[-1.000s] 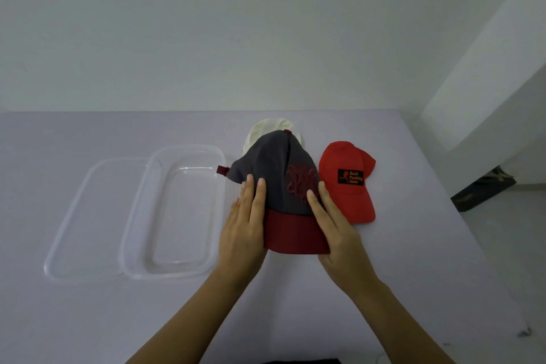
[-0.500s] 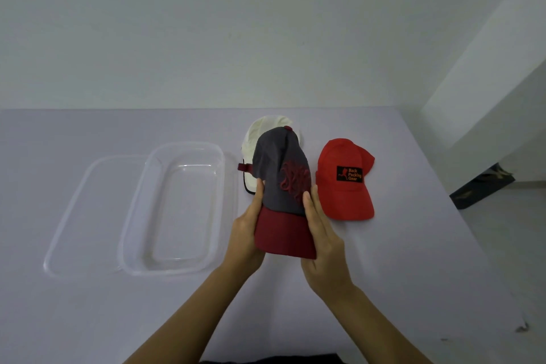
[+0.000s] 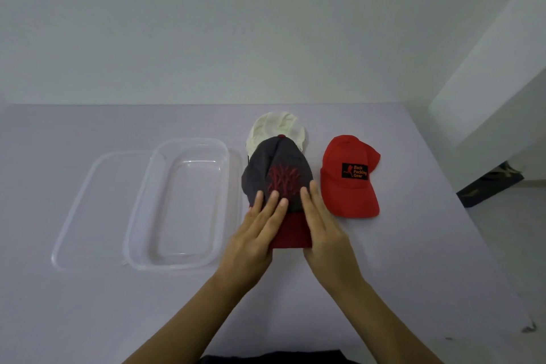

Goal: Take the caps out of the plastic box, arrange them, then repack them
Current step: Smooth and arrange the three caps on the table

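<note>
A grey cap with a dark red brim and red embroidery lies at the table's middle, on top of a cream cap whose crown shows behind it. My left hand rests flat on the grey cap's front and brim with straight fingers. My right hand lies along the cap's right side, fingers straight. A red cap with a black patch sits to the right, apart from my hands. The clear plastic box stands to the left with nothing in it.
The box's clear lid lies flat against the box's left side. The table ends in an edge at the right, with a white wall corner and floor beyond it. A white wall rises behind the table.
The grey cap was held lifted and tilted half a second ago; now it lies flat over the cream cap, and both hands have opened flat on it.
</note>
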A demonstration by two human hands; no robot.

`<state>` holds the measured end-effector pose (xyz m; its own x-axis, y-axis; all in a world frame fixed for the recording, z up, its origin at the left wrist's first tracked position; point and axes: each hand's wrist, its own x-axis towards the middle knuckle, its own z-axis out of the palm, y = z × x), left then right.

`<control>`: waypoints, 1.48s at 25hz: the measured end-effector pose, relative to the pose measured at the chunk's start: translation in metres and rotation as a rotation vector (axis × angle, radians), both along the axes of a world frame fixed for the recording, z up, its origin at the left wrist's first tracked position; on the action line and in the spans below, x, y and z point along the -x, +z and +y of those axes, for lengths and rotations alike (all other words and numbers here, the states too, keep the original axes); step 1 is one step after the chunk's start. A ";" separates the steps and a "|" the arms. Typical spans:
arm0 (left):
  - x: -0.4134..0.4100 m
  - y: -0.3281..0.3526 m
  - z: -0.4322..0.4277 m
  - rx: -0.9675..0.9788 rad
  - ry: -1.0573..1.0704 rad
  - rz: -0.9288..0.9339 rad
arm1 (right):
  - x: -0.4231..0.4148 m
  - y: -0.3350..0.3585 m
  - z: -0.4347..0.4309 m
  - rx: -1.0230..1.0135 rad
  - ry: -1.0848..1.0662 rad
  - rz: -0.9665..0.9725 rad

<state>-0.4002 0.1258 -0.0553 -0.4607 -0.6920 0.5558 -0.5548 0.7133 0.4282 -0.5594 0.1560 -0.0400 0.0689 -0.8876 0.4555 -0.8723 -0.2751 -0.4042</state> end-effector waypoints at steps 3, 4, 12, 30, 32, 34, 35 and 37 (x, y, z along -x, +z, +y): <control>-0.002 0.000 -0.004 -0.024 0.022 0.079 | 0.010 0.003 -0.009 -0.022 -0.075 -0.048; -0.005 0.004 -0.007 -0.030 0.013 0.049 | 0.011 0.003 -0.011 -0.031 -0.075 -0.036; 0.006 0.018 -0.011 -0.231 0.092 0.070 | -0.001 0.011 -0.001 0.001 -0.129 -0.156; 0.012 0.011 0.013 -0.647 0.054 0.251 | -0.019 0.003 0.008 -0.039 -0.052 -0.131; 0.005 0.016 0.011 -0.637 0.020 0.113 | -0.012 -0.001 0.007 -0.056 -0.023 -0.073; -0.011 0.021 0.003 -0.712 -0.164 -0.077 | 0.003 -0.010 0.009 -0.090 -0.003 -0.012; -0.020 0.024 -0.002 -0.787 -0.245 -0.135 | 0.009 -0.015 0.011 -0.092 0.001 0.025; -0.031 0.035 -0.013 -0.853 -0.246 -0.034 | 0.016 -0.024 0.015 -0.075 0.024 0.091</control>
<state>-0.3693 0.1129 -0.0202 -0.6577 -0.7436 -0.1209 -0.4503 0.2593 0.8544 -0.5752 0.1707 -0.0637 0.1283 -0.9167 0.3785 -0.8998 -0.2681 -0.3442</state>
